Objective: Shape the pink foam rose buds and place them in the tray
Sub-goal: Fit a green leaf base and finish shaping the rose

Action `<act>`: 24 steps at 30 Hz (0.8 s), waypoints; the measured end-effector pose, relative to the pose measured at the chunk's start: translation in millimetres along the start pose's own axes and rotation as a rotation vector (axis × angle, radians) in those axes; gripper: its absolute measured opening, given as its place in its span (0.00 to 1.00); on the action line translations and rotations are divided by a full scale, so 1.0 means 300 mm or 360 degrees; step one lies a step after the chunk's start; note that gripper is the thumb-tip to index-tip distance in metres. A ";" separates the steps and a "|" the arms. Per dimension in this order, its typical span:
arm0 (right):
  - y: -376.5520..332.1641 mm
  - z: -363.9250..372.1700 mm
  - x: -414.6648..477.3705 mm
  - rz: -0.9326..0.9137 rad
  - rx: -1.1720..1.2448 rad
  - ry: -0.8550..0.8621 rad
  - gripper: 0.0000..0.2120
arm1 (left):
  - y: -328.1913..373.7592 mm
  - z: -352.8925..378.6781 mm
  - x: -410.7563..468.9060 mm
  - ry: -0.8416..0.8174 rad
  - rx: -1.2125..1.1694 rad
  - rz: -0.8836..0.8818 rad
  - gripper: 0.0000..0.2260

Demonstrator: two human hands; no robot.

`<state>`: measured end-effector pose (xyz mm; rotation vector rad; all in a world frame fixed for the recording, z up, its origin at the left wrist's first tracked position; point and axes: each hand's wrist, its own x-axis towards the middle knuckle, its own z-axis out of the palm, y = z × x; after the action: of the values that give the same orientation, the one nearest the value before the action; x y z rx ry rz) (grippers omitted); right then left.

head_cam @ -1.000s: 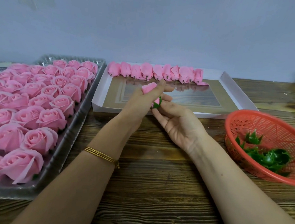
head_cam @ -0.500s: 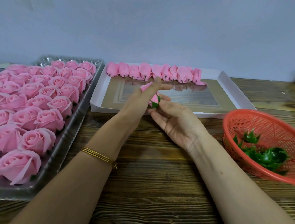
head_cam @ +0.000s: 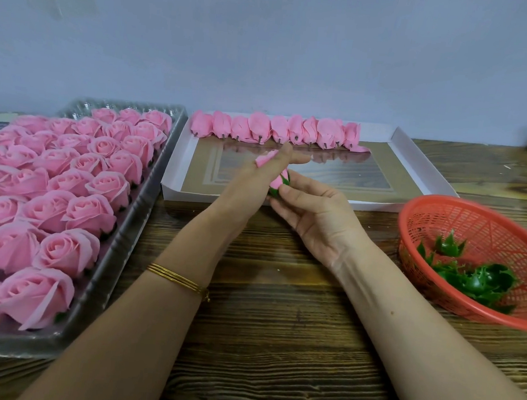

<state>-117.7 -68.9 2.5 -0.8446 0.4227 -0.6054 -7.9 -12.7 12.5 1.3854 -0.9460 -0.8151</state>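
Note:
A pink foam rose bud (head_cam: pixel 279 180) with a green base is pinched between both hands in front of the white tray (head_cam: pixel 412 158). My left hand (head_cam: pixel 250 186) covers most of it, fingers extended along the bud, with a pink petal tip showing above the fingers. My right hand (head_cam: pixel 314 216) holds the green base from the right with thumb and fingertips. Along the tray's far edge lies a row of shaped buds (head_cam: pixel 275 131), stems toward me.
On the left stands a clear plastic tray (head_cam: pixel 120 242) full of open pink foam roses (head_cam: pixel 77 185). A red mesh basket (head_cam: pixel 462 221) with green calyx pieces (head_cam: pixel 470 279) sits at the right on the wooden table (head_cam: pixel 277 327). A wall rises behind.
Both hands with the bud have shifted only slightly; the left fingers slid along the bud and the right fingers turned around its green base.

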 end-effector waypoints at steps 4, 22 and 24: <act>0.002 0.005 -0.004 -0.0068 -0.0021 0.0016 0.11 | 0.001 0.004 -0.005 0.0019 -0.0023 -0.0003 0.16; -0.004 -0.004 0.003 -0.0115 -0.0116 0.0009 0.14 | 0.003 -0.009 -0.002 -0.0052 0.0000 -0.0037 0.17; -0.006 -0.007 0.003 -0.0109 -0.0157 -0.0008 0.14 | 0.005 -0.010 -0.004 -0.0063 0.0018 -0.0039 0.17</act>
<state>-118.9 -71.8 2.6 -0.9579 0.4229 -0.6494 -5.8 -10.2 14.0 1.3977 -0.9673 -0.8594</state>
